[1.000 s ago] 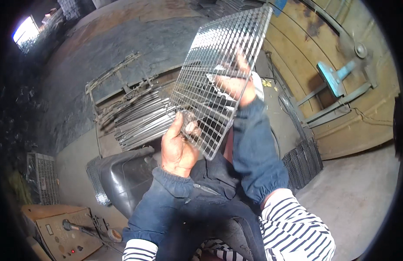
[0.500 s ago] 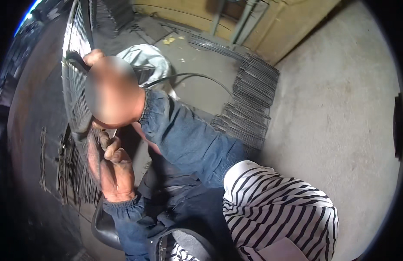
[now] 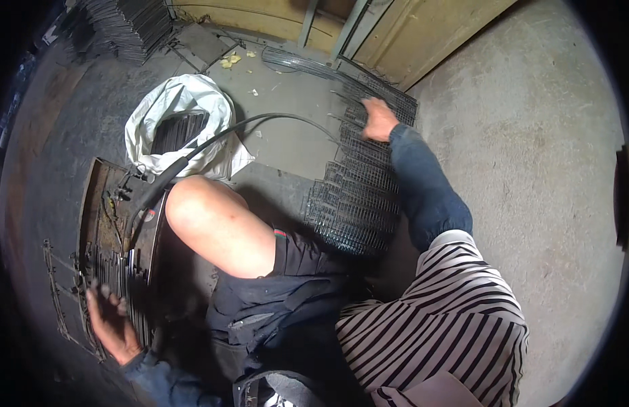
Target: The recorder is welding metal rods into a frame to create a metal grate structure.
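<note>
My right hand (image 3: 381,121) reaches out over stacked wire mesh panels (image 3: 352,203) on the floor at the right; its thumb and fingers are apart, and the fingertips touch or hover just above the far part of the stack. I cannot tell which. At the lower left my left hand (image 3: 114,329) is open, fingers spread, holding nothing. It is beside a bundle of thin metal rods (image 3: 114,268) lying in a metal tray (image 3: 90,197). Across the tray's edge lies a black cable with a thick handle (image 3: 166,182), apparently a welding torch, its front end near the rods.
A white sack (image 3: 219,112) with dark metal strips inside stands past my bare knee (image 3: 199,203). More dark stacked pieces (image 3: 128,30) are at the far left. Long thin rods (image 3: 294,62) lie by the yellowish panel (image 3: 430,44). A concrete wall (image 3: 518,156) rises at the right.
My hands, together by an upright wire grid at the left, have parted. The right moved to the mesh stack, the left down beside the rods. The grid is no longer seen upright there.
</note>
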{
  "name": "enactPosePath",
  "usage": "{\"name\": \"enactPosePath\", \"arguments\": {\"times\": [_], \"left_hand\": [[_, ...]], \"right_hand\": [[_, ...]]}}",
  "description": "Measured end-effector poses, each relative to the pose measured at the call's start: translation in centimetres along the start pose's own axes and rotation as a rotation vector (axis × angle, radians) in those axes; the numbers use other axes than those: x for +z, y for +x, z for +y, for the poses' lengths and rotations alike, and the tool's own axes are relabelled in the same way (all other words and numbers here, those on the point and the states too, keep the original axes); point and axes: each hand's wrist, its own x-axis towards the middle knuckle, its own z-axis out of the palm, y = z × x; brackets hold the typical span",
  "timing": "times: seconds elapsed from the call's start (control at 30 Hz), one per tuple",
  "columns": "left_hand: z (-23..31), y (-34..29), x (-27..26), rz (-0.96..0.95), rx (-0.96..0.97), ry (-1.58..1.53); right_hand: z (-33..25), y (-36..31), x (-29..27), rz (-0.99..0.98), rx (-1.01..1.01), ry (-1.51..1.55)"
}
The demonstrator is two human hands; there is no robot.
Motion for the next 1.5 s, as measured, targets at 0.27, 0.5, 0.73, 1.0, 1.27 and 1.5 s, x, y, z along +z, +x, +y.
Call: {"name": "enactPosePath", "arguments": {"times": [0.27, 0.5, 0.73, 1.0, 1.27, 1.5], "left_hand": [[3.7, 1.8, -14.8, 0.289, 0.056, -0.156], [7.5, 1.3, -17.6, 0.646, 0.345, 0.25], [3.0, 3.4, -29.3, 1.076, 0.437, 0.736], [1.5, 6.1, -29.0, 0.933, 0.259, 0.557], [1.8, 6.6, -27.6, 0.792, 0.181, 0.522], [1.7, 6.0, -27.3, 0.795, 0.17, 0.611]], "right_hand": [[16.1, 2.7, 5.7, 0.136, 0.038, -0.208], [-15.4, 7.2, -5.7, 0.188, -0.532, 0.283], [-56.4, -2.4, -2.1, -0.256, -1.564, 0.54], [-68.9, -4.8, 7.2, -0.417, -1.668, 0.041], [-68.6, -5.8, 5.3, -0.352, -1.744, -0.082], [-68.4, -6.4, 5.1, -0.43, -1.635, 0.033]]}}
